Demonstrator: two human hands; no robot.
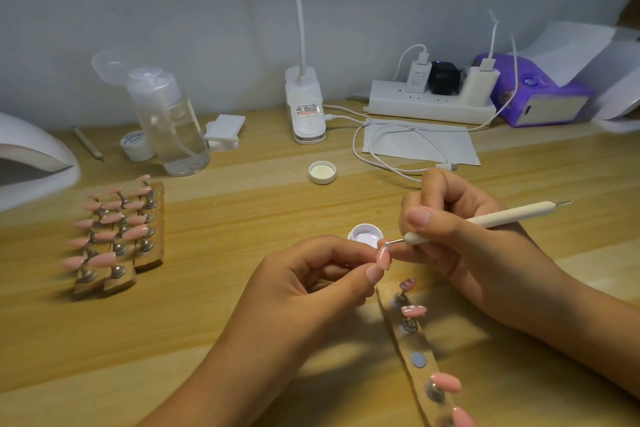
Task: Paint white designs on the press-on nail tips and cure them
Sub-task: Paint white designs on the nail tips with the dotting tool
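My left hand (311, 284) pinches a pink nail tip (383, 258) between thumb and fingers. My right hand (460, 236) grips a cream dotting pen (502, 217), whose metal point touches the top of that tip with a white dab. Just behind stands a small open pot of white gel (366, 234). Below my hands lies a wooden strip (415, 347) carrying several pink tips on stands; the two nearest my hands bear white dots. More strips (117, 236) with plain pink tips lie at the left.
A white curing lamp (31, 156) sits at the far left. A pump bottle (173, 125), small jar (135, 145), cotton pads (225, 132), pot lid (322, 172), desk lamp base (306, 107), power strip (433, 100) with cables, and purple tissue pack (540, 94) line the back.
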